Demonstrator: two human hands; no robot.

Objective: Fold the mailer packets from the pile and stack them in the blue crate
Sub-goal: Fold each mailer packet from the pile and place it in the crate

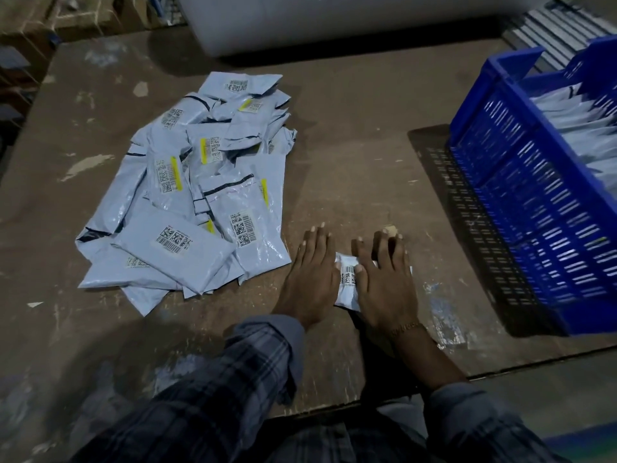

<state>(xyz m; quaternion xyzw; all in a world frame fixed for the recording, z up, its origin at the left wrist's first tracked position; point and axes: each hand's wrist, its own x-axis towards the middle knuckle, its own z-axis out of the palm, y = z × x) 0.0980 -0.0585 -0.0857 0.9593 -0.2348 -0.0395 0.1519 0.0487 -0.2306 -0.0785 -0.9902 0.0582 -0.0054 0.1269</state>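
A pile of grey mailer packets (203,192) with barcode labels lies on the worn brown table, left of centre. One small folded packet (347,282) lies flat near the front, its label showing between my hands. My left hand (312,279) presses on its left part with straight fingers. My right hand (384,279) presses flat on its right part and hides most of it. The blue crate (521,208) stands at the right, with several grey packets stacked on edge inside.
A large white roll or sheet (334,21) lies across the back of the table (350,145). Cardboard boxes (50,18) sit at the far left. The table's front edge runs just below my wrists. Grey slatted items (551,25) lie behind the crate.
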